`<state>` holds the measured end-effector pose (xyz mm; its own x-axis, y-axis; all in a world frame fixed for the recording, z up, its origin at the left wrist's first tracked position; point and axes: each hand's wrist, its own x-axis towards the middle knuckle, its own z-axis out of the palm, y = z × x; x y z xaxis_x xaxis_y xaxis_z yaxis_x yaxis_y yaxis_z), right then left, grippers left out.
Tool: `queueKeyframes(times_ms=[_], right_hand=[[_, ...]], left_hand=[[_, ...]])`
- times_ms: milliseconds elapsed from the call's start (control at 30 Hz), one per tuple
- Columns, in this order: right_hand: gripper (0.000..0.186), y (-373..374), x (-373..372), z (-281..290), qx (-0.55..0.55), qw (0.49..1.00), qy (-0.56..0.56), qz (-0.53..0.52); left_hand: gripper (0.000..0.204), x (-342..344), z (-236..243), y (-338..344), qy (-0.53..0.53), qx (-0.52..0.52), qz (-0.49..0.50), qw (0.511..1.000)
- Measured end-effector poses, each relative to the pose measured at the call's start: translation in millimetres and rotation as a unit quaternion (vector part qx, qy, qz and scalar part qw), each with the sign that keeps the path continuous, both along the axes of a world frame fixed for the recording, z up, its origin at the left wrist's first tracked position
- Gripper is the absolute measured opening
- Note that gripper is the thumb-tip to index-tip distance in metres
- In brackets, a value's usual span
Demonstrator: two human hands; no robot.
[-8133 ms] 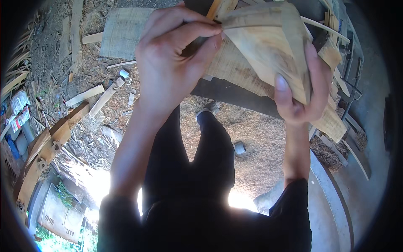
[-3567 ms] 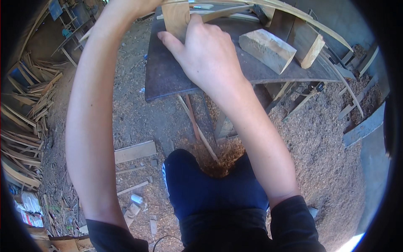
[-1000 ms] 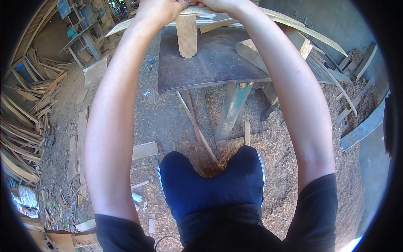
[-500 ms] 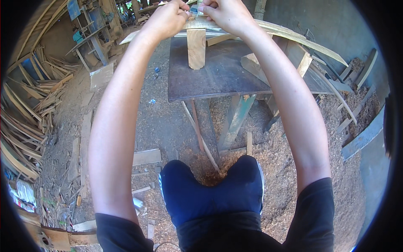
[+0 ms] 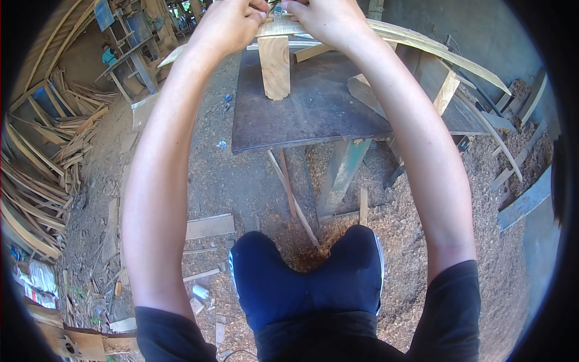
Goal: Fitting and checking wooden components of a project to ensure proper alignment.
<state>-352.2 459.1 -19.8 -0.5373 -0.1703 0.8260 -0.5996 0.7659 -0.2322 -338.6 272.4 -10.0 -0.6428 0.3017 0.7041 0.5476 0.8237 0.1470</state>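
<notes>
At the top edge, my left hand [image 5: 232,23] and my right hand [image 5: 329,23] are close together over a long, pale, curved wooden board [image 5: 431,49]. Both have bent fingers drawn together. Something small and thin lies between the fingertips, but its kind cannot be made out, and the frame edge cuts off part of the hands. Below them, a squared wooden block [image 5: 276,67] stands upright under the board, its lower end over the dark tabletop [image 5: 301,123]. The board runs past both wrists, its right end dipping lower.
An angled wooden piece [image 5: 446,92] props near the board's right side. Green-painted table legs [image 5: 344,172] stand in wood shavings. Stacked curved timber [image 5: 30,187] lines the left, with offcuts [image 5: 210,226] on the floor. A grey wall [image 5: 458,24] rises at the right.
The view has shifted slightly, so the table, block and board sit a little further left and wider. Both hands are slightly higher in the picture, still closed over the board.
</notes>
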Motion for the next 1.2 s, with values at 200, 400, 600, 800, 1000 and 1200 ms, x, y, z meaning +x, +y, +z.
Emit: queueKeyframes(times_ms=[200, 400, 600, 800, 1000, 1200], right_hand=[[0.014, 1.2, 2.0, -7.5, 0.012, 0.999, 0.030, 0.011], [0.012, -0.6, 11.0, -14.0, -0.034, 0.999, 0.022, 0.031], [0.007, -10.8, 19.6, 0.7, -0.079, 0.994, -0.081, 0.002], [0.008, -12.0, 21.6, -2.2, -0.066, 0.987, -0.142, -0.032], [0.011, -10.1, 25.0, 3.0, -0.077, 0.986, -0.141, -0.036], [0.014, -11.3, 22.3, 1.8, -0.059, 0.990, -0.118, -0.043]], left_hand=[[0.024, 13.3, -5.8, -0.9, -0.044, 0.032, -0.039, 0.998], [0.018, -3.1, -12.0, -10.8, -0.123, 0.134, -0.063, 0.981], [0.024, 10.5, 1.4, -5.0, -0.232, 0.246, -0.069, 0.939], [0.027, 14.4, 3.2, -4.9, -0.290, 0.282, -0.075, 0.911], [0.051, 22.0, 21.0, 0.2, -0.287, 0.205, -0.069, 0.933], [0.091, 20.8, 25.2, 0.2, -0.299, 0.093, -0.091, 0.945]])
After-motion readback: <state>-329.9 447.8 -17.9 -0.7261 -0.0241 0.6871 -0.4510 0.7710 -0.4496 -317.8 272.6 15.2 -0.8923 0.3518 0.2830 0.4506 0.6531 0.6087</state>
